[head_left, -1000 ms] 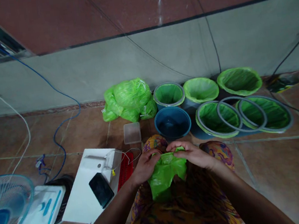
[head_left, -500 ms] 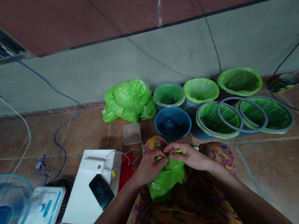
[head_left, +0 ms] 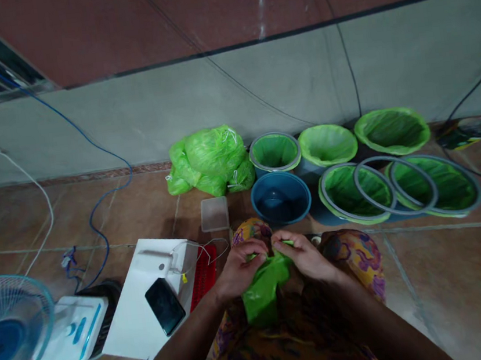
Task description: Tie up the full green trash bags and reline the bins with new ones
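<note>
A green plastic bag hangs over my lap, its upper edge pinched between both hands. My left hand is closed on the edge's left part. Close beside it, my right hand grips the right part with curled fingers. Just beyond my knees stands an unlined blue bin. Several bins lined with green bags stand to its right, among them a lined bin with a grey rim. A loose grey ring lies across two of the front bins. Bunched green bags sit against the wall.
On my left are a white box with a black phone on it, a red basket and a fan. A clear plastic container lies ahead on the tiles. A blue cable crosses the floor.
My hands have drawn slightly apart at the bag's edge, and the bag now hangs narrower and more gathered. The view has shifted a little.
</note>
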{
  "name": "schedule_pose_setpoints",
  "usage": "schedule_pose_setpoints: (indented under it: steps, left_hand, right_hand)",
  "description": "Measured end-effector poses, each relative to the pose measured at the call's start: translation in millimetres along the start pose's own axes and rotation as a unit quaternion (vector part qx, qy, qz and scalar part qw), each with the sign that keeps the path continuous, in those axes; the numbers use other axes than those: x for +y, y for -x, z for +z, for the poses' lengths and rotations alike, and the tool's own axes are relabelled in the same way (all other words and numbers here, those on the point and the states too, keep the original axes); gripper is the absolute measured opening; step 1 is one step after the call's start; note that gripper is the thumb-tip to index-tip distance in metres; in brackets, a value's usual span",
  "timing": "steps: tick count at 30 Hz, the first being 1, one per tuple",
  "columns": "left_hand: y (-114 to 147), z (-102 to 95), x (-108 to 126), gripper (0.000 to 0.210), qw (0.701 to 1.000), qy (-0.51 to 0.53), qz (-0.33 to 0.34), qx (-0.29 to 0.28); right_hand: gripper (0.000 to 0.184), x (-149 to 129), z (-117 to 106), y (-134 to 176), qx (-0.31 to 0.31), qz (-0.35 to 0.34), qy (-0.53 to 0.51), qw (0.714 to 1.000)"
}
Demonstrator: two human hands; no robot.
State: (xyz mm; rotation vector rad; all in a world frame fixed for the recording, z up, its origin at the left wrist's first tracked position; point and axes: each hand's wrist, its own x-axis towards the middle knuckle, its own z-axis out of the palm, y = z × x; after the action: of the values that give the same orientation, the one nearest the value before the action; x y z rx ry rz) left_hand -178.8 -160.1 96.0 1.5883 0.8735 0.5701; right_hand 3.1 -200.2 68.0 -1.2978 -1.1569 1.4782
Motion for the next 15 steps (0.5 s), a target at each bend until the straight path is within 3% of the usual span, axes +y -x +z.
schedule_pose_setpoints:
  steps: [2, 6, 9, 13, 15]
  left_hand:
    - [3.9, -1.2, -2.4, 0.021, 1.0, 0.017, -0.012, 0.012]
    - [9.7, -2.7, -2.7, 0.027, 0.996, -0.016, -0.079, 0.033]
    - [11.9, -1.4, -2.9, 0.029, 0.993, -0.069, -0.075, 0.059]
    - [14.2, 4.4, -6.3, 0.026, 0.983, -0.148, -0.042, 0.097]
    - [15.4, 8.2, -8.3, 0.023, 0.973, -0.2, -0.017, 0.112]
  right_hand:
    - [0.031, 5.8, 3.4, -0.7, 0.033, 0.012, -0.036, 0.999]
    - [0.035, 0.9, 2.1, 0.4, -0.004, 0.019, -0.01, 1.0]
    - [0.035, -6.6, -5.0, 4.0, -0.055, 0.025, 0.002, 0.998]
    - [0.034, -2.9, -14.0, 5.7, -0.168, 0.056, -0.032, 0.984]
    - [0.033, 1.2, -16.9, 4.7, -0.189, 0.079, -0.042, 0.978]
